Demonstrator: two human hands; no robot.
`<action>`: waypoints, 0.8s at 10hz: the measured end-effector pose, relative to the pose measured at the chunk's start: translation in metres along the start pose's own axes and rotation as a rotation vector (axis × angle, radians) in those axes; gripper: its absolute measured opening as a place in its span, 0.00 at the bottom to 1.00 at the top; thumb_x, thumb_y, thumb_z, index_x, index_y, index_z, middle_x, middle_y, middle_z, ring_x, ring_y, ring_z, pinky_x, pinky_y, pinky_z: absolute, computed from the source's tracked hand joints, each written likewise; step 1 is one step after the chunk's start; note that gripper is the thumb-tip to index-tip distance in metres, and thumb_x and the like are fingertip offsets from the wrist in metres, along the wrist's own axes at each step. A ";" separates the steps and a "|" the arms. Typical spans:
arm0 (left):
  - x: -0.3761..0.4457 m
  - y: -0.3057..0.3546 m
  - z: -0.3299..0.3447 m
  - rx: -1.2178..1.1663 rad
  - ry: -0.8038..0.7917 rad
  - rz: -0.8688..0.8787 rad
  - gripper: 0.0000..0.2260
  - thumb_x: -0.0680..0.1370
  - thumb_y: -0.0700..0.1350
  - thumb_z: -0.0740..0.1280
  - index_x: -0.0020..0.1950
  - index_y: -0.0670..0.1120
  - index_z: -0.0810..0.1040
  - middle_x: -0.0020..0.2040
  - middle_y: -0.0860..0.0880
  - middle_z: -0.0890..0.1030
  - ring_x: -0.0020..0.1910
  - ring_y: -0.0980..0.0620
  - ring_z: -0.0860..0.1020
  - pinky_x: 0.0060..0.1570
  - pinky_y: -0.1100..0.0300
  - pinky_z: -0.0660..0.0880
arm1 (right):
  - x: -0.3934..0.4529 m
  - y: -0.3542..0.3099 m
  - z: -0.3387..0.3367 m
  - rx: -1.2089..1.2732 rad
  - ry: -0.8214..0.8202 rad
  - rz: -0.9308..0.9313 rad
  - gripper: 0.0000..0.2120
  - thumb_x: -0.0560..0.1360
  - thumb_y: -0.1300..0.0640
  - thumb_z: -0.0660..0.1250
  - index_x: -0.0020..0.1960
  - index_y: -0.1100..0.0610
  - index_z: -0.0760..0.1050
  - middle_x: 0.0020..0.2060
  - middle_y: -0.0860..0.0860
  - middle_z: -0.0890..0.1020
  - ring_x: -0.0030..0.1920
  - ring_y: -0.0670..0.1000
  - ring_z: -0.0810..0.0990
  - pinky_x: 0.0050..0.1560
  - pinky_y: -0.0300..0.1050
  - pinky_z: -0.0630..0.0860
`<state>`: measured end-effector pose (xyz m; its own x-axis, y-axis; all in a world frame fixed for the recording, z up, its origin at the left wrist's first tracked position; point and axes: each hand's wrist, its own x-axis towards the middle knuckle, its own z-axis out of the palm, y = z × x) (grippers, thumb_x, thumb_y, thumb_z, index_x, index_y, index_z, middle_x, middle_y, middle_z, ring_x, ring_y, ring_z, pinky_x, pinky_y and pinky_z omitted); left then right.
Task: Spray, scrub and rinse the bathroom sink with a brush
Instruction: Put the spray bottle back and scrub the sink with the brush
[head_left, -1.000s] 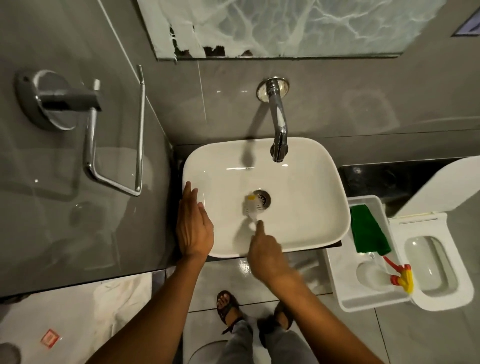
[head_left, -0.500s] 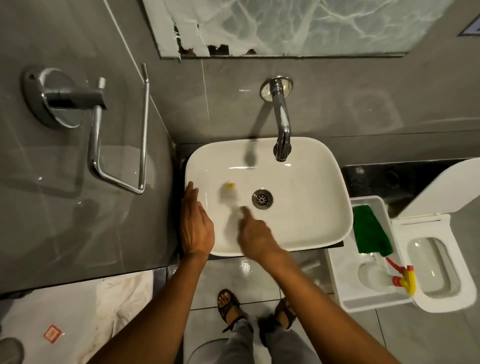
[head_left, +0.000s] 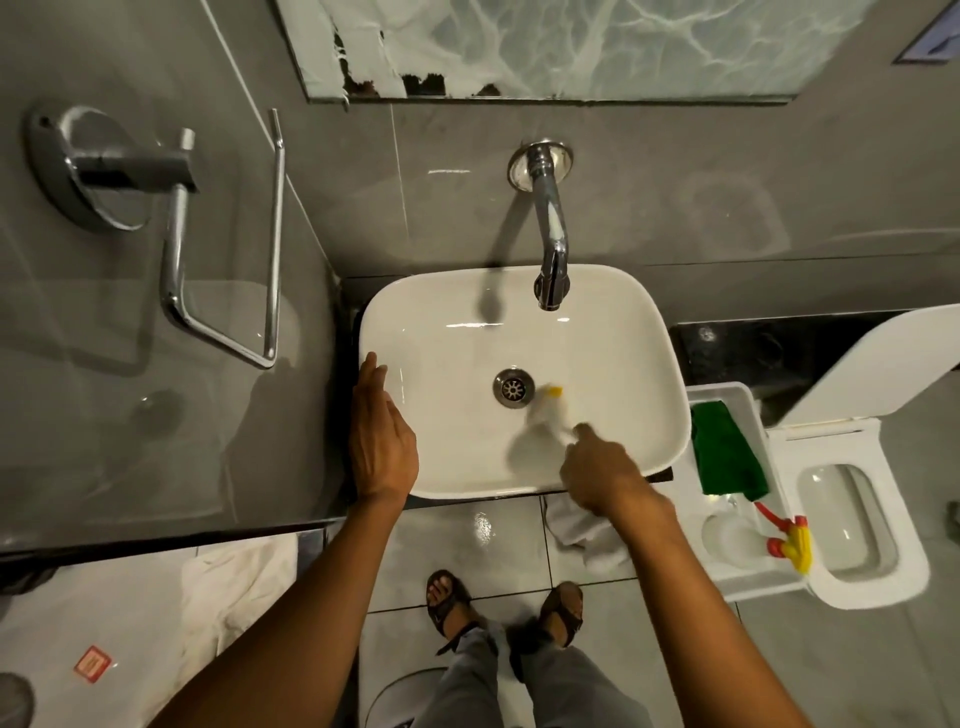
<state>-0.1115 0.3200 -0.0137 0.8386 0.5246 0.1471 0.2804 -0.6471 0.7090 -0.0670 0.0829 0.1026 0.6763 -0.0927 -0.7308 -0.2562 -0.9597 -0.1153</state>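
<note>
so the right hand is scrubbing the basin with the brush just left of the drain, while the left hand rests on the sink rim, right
Not quite: the head view shows the brush just right of the drain, not left. The right hand does scrub with it, and the left hand rests on the sink rim.

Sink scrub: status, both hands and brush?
Left hand flat on sink rim, holding nothing. Right hand gripping brush, blurred head just right of drain. Tap dry; basin unobstructed.

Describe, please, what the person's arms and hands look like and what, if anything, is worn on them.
Both arms are bare from the bottom edge of the picture to the hands; no sleeves show. The left hand and the right hand wear no gloves. I can see no watch, bracelet or ring, though the right fingers are motion-blurred.
</note>
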 end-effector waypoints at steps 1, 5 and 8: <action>0.000 0.002 -0.002 -0.003 -0.011 -0.018 0.19 0.89 0.39 0.54 0.79 0.39 0.71 0.83 0.42 0.68 0.82 0.40 0.70 0.78 0.41 0.71 | -0.041 -0.027 0.017 -0.028 -0.199 -0.194 0.21 0.86 0.58 0.56 0.78 0.59 0.67 0.67 0.63 0.81 0.62 0.65 0.83 0.49 0.52 0.77; 0.002 0.002 0.000 -0.037 -0.030 -0.028 0.19 0.89 0.38 0.54 0.79 0.39 0.70 0.84 0.43 0.67 0.83 0.42 0.67 0.81 0.43 0.67 | -0.022 0.064 -0.032 -0.090 0.101 0.166 0.30 0.84 0.59 0.55 0.85 0.52 0.56 0.70 0.65 0.78 0.69 0.67 0.79 0.68 0.58 0.75; 0.000 0.005 -0.004 -0.099 -0.008 -0.037 0.19 0.89 0.39 0.52 0.78 0.37 0.71 0.82 0.41 0.69 0.82 0.41 0.69 0.81 0.45 0.67 | -0.040 -0.060 0.023 -0.013 -0.297 -0.271 0.22 0.86 0.59 0.56 0.79 0.58 0.68 0.52 0.56 0.78 0.32 0.47 0.71 0.29 0.40 0.68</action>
<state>-0.1117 0.3189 -0.0074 0.8324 0.5423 0.1143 0.2639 -0.5690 0.7788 -0.0946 0.1506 0.1231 0.4882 0.2430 -0.8382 -0.0860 -0.9424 -0.3233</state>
